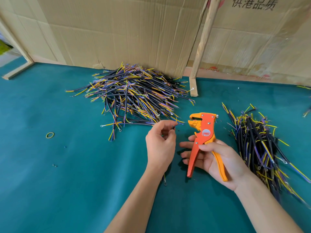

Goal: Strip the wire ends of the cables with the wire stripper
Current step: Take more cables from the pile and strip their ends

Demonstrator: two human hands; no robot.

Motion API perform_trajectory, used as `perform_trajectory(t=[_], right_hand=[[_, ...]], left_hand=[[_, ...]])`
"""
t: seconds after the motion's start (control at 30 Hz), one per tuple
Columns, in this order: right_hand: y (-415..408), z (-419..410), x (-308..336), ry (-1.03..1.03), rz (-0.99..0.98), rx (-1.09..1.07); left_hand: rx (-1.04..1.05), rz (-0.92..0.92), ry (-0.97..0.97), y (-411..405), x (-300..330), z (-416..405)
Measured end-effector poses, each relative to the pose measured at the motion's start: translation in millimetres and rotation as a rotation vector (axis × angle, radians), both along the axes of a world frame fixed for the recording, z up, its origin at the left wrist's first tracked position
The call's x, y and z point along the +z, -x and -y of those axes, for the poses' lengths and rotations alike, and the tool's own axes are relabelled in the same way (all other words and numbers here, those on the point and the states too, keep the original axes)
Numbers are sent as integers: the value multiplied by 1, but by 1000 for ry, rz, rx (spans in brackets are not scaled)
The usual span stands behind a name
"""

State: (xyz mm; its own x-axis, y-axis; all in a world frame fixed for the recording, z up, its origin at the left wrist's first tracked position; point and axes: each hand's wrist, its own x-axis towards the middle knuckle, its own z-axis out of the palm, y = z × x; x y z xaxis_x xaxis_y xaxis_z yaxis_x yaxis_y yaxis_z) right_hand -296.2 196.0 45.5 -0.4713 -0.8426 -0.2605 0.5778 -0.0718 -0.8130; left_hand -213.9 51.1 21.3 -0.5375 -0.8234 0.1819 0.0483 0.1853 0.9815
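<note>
The job looks mid-run: 2 heaps of cut cables lie on the green table [50, 182], a large pile [133, 93] against the cardboard wall [117, 34] and a second pile [262, 145] at the right, though which heap is finished I cannot tell. The left hand [160, 145] has its fingers [170, 130] pinched on 1 cable [176, 125], whose coloured ends point at the open mouth of the orange wire stripper [202, 132], near but not yet inside. The right hand [217, 158] grips the handles, unsqueezed. Bare cloth lies open to the left and front, where only a rubber band [50, 135] sits; the right pile crowds that forearm.
</note>
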Motion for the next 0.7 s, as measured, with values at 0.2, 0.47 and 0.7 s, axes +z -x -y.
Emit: perform_trajectory(t=[0.2,0.47,0.7], right_hand=[[2,-4,-2,49,37,7],[8,-12,0,10,2,14],[5,-16,5,-56,26,114]], left_hand=[[-73,-36,-237,3,8,5],[-163,-172,-401,-1,15,7],[-187,-282,-554,-8,8,13]])
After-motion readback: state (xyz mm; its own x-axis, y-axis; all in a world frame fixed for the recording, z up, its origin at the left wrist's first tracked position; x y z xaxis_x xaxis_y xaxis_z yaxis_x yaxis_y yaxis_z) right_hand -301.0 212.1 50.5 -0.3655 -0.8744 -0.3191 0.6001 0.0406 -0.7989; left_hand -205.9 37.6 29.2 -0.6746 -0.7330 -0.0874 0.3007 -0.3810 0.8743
